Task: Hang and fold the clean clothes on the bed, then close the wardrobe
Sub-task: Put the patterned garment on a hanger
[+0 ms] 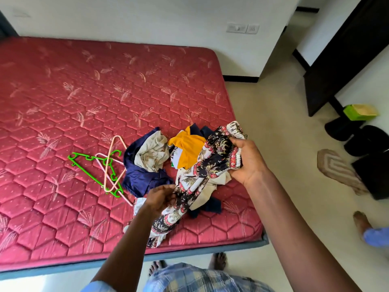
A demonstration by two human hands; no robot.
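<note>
printed garment (pixel 212 165): thin patterned fabric, dark with red and cream bands, bunched up at the near right corner of the mattress (pixel 84 91). The top end is lifted, the rest trails down over the pile and off toward the bed edge.

right hand (pixel 247 160): fingers curled tight round a scrunched wad of the upper end, so it's got a proper fistful. Looks like the elastic or frilly end, but can't say for sure.

left hand (pixel 161 199): half-closed, fingertips pinching the lower stretch of the same cloth. A light grip, more feeling for an edge than gripping.

how it'll handle: my guess is super light, floppy, zero stiffness. It won't hold a shape, so it needs two hands spread apart at a hem or waistband to shake it flat. A fistful in the middle just keeps it a ball.

where I'd grab: find two corners of one seam and pull it taut.

rest of the pile: yellow shirt (pixel 189 150), a cream cloth (pixel 151 154) and a navy piece (pixel 141 178) sit tangled right beside it and may drag along when it's lifted.

hangers: green hanger (pixel 88 168) and pink hanger (pixel 109 165) lie crossed just left of the pile. Stiff plastic, easy to grab.

wardrobe: can't tell which bit of the room it is.
</note>
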